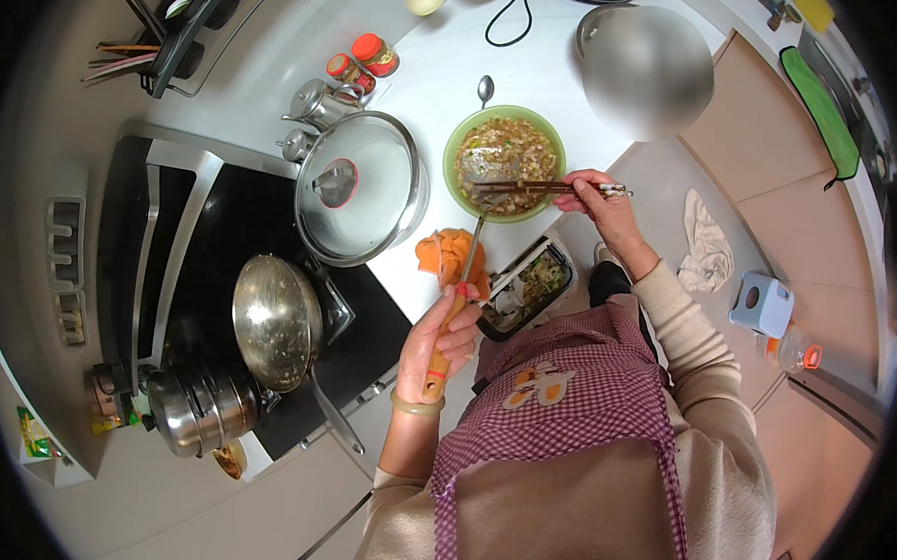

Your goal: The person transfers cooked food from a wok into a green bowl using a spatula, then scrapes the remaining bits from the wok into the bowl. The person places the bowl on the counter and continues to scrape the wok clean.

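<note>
A green bowl (450,133) of chopped, mixed food (514,138) stands on the white counter before me. My right hand (603,209) grips brown chopsticks (519,186), whose tips lie across the food. In my left hand (443,333) is a kitchen utensil (446,321) with a wooden handle and a metal shaft. That shaft runs up to the bowl's near rim; a shiny grey patch in the food may be its head, though I cannot tell for sure. An orange cloth (447,254) lies crumpled beside the shaft. Behind the bowl rests a metal spoon (485,89).
Left of the bowl sits a lidded pan (362,186). A wok (274,325) and a steel steamer pot (203,411) are on the black hob (355,382). Below the counter edge is a bin (564,256) with scraps. Red-lidded jars (376,56) stand at the back.
</note>
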Demonstrator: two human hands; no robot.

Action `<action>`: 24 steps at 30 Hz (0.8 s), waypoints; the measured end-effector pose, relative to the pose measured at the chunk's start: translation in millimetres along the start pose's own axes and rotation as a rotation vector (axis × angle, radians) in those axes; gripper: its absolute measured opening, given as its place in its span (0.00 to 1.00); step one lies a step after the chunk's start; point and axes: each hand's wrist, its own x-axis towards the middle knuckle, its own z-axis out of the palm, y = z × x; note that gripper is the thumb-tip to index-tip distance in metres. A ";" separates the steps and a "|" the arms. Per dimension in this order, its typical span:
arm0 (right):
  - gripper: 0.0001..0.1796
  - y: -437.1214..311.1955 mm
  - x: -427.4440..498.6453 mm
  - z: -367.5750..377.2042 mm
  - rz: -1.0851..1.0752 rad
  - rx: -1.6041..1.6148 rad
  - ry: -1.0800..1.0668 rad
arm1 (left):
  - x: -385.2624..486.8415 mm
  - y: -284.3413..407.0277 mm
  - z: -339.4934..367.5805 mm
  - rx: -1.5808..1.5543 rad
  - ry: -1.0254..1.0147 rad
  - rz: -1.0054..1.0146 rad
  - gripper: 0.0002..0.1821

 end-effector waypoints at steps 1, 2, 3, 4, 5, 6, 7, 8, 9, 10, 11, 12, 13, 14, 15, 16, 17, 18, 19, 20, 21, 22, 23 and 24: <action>0.12 1.7 -0.9 0.2 0.023 0.001 -0.016 | -0.9 0.1 1.0 -0.012 0.001 0.001 0.18; 0.12 3.2 -2.0 0.8 0.013 0.022 0.067 | -2.0 0.2 2.7 -0.023 0.003 0.002 0.18; 0.12 4.8 -0.8 -1.8 -0.014 0.048 0.108 | -3.0 0.0 3.6 -0.037 0.004 0.005 0.18; 0.12 6.2 1.6 -6.7 -0.042 0.075 0.149 | -3.6 -0.1 3.2 -0.043 0.009 0.005 0.18; 0.13 6.9 2.6 -10.2 -0.069 0.101 0.190 | -4.0 -0.2 2.5 -0.049 0.014 0.005 0.18; 0.14 5.3 1.1 -10.5 -0.045 0.125 0.188 | -4.6 -0.2 1.5 -0.054 0.022 0.005 0.18; 0.14 5.8 0.3 -9.8 -0.018 0.112 0.161 | -5.3 -0.1 0.4 -0.047 0.018 0.007 0.18; 0.14 6.5 -0.4 -8.8 0.009 0.099 0.134 | -5.9 0.1 -0.8 -0.040 0.013 0.009 0.18; 0.14 6.1 -0.9 -8.5 0.036 0.083 0.107 | -6.4 -0.1 -1.4 -0.034 0.007 0.010 0.18; 0.14 5.3 0.0 -8.9 0.000 0.095 0.139 | -6.9 -0.4 -1.5 -0.035 0.014 0.010 0.18; 0.13 4.1 2.4 -10.1 -0.036 0.106 0.171 | -7.4 -0.7 -1.5 -0.035 0.022 0.009 0.18; 0.13 3.4 5.2 -10.7 -0.071 0.119 0.202 | -8.4 -0.6 -1.3 -0.035 0.031 0.010 0.18; 0.13 3.4 7.5 -13.8 -0.074 0.142 0.214 | -8.7 -1.0 -1.8 -0.030 0.032 0.004 0.18; 0.13 3.7 9.5 -18.5 -0.077 0.166 0.226 | -8.4 -1.6 -3.0 -0.025 0.034 -0.001 0.18; 0.13 1.9 10.0 -18.6 -0.080 0.187 0.238 | -8.1 -2.0 -4.3 -0.021 0.034 -0.006 0.18; 0.13 -0.1 7.5 -18.8 -0.077 0.201 0.214 | -8.5 -1.7 -3.4 -0.020 0.044 0.003 0.18; 0.13 -2.9 4.6 -18.7 -0.042 0.171 0.164 | -9.2 -1.2 -1.1 -0.019 0.054 0.013 0.18; 0.13 -6.2 1.5 -18.4 -0.006 0.140 0.113 | -9.6 -1.0 0.1 -0.019 0.064 0.023 0.18; 0.13 -7.4 0.2 -18.3 0.030 0.108 0.062 | -9.7 -0.5 0.1 -0.008 0.068 0.028 0.18; 0.13 -5.6 0.9 -17.8 0.016 0.080 0.076 | -9.7 0.3 0.0 0.002 0.073 0.033 0.18; 0.13 -3.4 2.4 -17.5 0.001 0.051 0.090 | -9.5 0.6 0.2 0.014 0.076 0.036 0.18; 0.13 -2.4 3.8 -17.6 -0.014 0.022 0.105 | -9.0 0.6 -0.7 0.015 0.076 0.035 0.18; 0.13 -3.4 5.9 -18.7 -0.038 0.038 0.140 | -8.3 0.7 -2.2 0.016 0.075 0.034 0.18; 0.12 -4.7 8.9 -18.9 -0.061 0.056 0.174 | -8.4 1.3 -3.0 0.018 0.076 0.034 0.18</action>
